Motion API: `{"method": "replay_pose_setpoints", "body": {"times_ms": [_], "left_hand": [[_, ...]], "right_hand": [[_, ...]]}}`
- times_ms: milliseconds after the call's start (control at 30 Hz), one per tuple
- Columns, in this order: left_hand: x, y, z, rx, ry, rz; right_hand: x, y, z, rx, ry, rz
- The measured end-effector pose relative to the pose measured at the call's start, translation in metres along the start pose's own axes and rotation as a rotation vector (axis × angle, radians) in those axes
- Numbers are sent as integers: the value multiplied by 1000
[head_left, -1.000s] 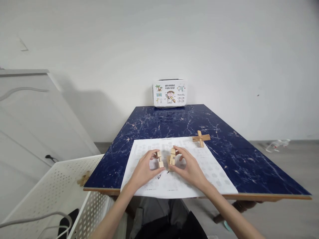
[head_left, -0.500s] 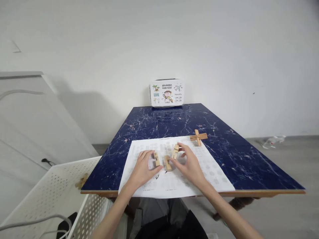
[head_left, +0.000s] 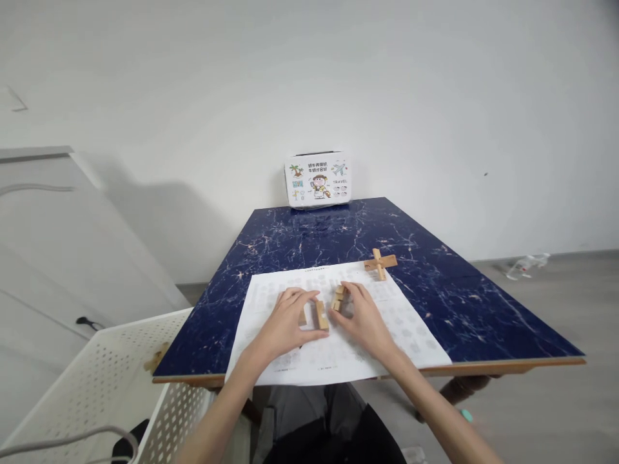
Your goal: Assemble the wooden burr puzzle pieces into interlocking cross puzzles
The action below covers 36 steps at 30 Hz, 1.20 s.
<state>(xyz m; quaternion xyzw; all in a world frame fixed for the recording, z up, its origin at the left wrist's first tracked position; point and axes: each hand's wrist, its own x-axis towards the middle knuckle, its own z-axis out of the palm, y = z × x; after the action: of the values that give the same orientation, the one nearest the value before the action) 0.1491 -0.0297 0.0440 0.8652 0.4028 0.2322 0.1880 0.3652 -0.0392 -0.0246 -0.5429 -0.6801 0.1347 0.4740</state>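
My left hand (head_left: 286, 325) has its thumb and forefinger closed on the two ends of a notched wooden block (head_left: 322, 316) over the printed sheet. Another wooden block (head_left: 303, 317) shows only in part inside the curve of that hand. My right hand (head_left: 366, 324) pinches a second notched wooden block (head_left: 338, 298) lengthwise, just right of the first and apart from it. Beneath both hands lies the white printed sheet (head_left: 406, 328). At its far right corner rests a cross of interlocked wooden pieces (head_left: 380, 263).
The blue marble-patterned table (head_left: 309, 238) carries a white cartoon-printed case (head_left: 318, 180) at the wall. Left of the table stands a white perforated basket (head_left: 97, 361) with a cable and wooden pieces in it. A clear plastic item (head_left: 527, 265) lies on the floor at right.
My left hand has moved right, from the left block to the middle one, and closed on its ends. My right hand still holds its block, now turned slightly. The view has shifted a little.
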Motion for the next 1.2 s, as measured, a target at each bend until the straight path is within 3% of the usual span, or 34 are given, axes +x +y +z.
{"method": "replay_pose_setpoints", "body": {"times_ms": [200, 400, 800, 1200], "left_hand": [[-4, -11, -12, -86, 88, -66], [-10, -24, -4, -48, 106, -138], [-9, -22, -11, 52, 87, 6], [-6, -29, 8, 183, 92, 74]], "right_hand": [[-2, -9, -2, -17, -84, -74], [-1, -14, -5, -32, -138, -119], [-1, -17, -6, -43, -150, -108], [-1, -17, -7, -21, -174, -123]]}}
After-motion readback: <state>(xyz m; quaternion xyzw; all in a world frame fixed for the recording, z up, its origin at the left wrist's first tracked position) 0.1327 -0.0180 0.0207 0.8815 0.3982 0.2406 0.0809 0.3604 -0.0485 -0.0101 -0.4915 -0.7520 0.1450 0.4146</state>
